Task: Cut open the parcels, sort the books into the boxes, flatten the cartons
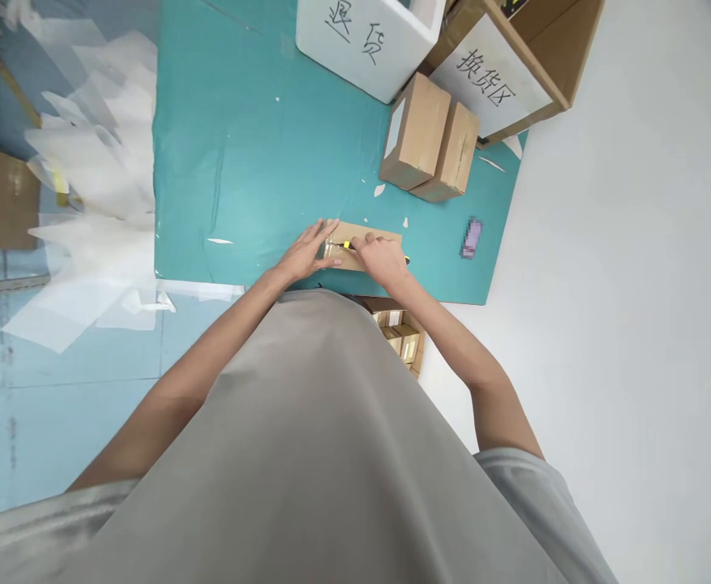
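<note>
A loose, plain grey fabric shirt fills the lower centre; short grey sleeves show lower left and lower right.

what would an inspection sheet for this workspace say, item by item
Surface: teal table with scraps scattered on it
Job's things: box near the front edge; cutter on or just above it
Clutter: white sheets beyond the table's left edge; blurred purple item at right
Hands: left hand open on the box; right hand grips the cutter
Cables: nothing seen
Surroundings: tub, big carton, two small cartons toward far right
</note>
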Motion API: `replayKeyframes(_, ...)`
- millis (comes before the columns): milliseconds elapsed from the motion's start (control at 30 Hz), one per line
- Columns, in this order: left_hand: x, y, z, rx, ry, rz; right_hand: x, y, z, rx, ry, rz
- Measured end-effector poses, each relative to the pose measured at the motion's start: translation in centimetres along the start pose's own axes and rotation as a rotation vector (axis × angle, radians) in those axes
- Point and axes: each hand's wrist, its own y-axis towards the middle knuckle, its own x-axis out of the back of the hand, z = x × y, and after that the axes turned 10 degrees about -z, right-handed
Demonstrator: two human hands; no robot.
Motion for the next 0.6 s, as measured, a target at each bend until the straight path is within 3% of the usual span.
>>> replayKeyframes(300, -0.5, -0.1, 0.5, 0.012, -0.045, -0.019, -0.1, -1.4, -1.7, -0.026, -0.034, -0.009)
replayKeyframes(600, -0.3, 0.0, 0.3, 0.022, -0.087, -0.019, -0.7, -0.5, -0.6, 0.017, 0.003, -0.035)
